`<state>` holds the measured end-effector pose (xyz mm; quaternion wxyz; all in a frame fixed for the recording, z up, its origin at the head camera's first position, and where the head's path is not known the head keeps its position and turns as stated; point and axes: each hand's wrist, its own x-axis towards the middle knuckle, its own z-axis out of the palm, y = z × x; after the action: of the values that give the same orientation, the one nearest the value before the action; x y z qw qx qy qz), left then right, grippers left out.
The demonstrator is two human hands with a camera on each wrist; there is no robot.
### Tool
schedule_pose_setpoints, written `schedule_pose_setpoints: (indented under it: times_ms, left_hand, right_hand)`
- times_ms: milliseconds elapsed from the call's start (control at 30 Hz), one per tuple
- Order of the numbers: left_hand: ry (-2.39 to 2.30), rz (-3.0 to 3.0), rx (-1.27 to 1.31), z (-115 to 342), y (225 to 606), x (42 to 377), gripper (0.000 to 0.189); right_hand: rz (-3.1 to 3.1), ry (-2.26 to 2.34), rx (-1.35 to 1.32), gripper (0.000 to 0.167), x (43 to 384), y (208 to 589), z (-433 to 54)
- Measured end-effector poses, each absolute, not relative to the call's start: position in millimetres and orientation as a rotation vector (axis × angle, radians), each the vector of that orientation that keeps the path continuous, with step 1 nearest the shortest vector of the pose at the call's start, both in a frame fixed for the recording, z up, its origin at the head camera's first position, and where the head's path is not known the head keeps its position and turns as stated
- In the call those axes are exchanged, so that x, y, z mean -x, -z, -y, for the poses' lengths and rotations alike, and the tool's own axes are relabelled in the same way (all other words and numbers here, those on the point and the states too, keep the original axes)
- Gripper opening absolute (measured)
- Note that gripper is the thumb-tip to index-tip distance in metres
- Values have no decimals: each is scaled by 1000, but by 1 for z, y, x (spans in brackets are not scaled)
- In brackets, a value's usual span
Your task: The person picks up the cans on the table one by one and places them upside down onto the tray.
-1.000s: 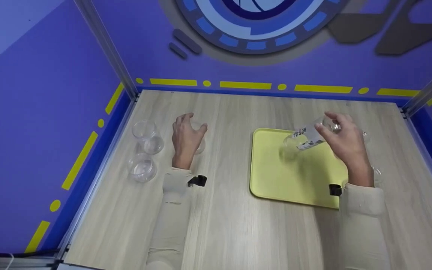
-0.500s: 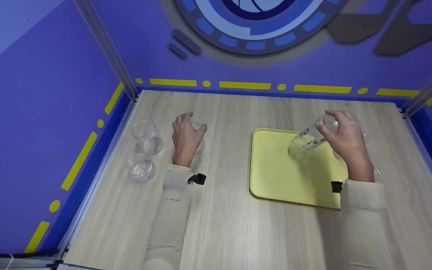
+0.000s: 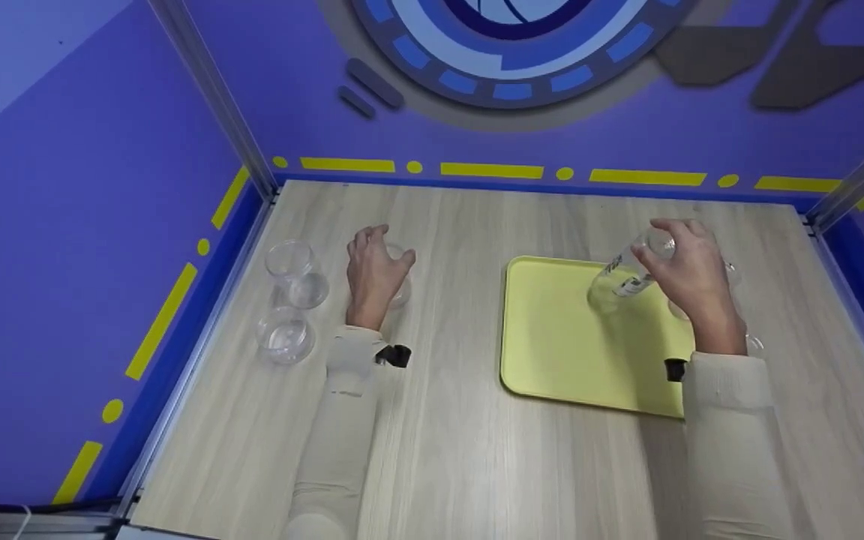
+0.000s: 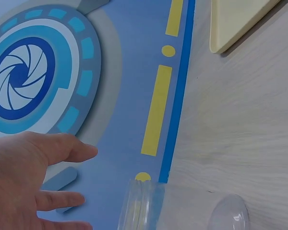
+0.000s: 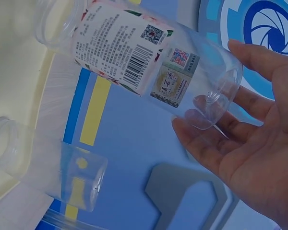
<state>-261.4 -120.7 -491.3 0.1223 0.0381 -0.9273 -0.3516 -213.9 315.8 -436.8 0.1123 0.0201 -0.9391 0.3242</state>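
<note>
My right hand (image 3: 691,277) grips a clear plastic jar (image 3: 619,281) round its base. That jar is tilted with its threaded mouth downward over the yellow tray (image 3: 552,352); whether the mouth touches the tray cannot be told. A printed label (image 5: 120,45) with a barcode and a smaller sticker show on its side in the right wrist view. My left hand (image 3: 376,274) hovers with spread fingers beside another clear jar (image 3: 400,289) on the table. In the left wrist view, a gap separates the visible fingers from this jar (image 4: 182,208).
More clear jars (image 3: 284,337) stand along the table's left side. Others lie partly hidden behind my right hand and forearm, one being a clear jar (image 5: 72,172) in the right wrist view. Blue-purple panels (image 3: 477,135) border the wooden table (image 3: 462,465) at the back and sides.
The jar in my right hand has swung from a strong slant to a steeper one, its mouth moving right over the tray. My left hand stays in place.
</note>
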Motion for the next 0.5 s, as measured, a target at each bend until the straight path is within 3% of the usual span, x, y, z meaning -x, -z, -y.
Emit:
schedule_pose_setpoints:
  times_ms: [500]
  left_hand:
    - [1033,2745,-105,123,496,266,63]
  right_hand:
    - [2752,-916,-3,52,223,445,-319]
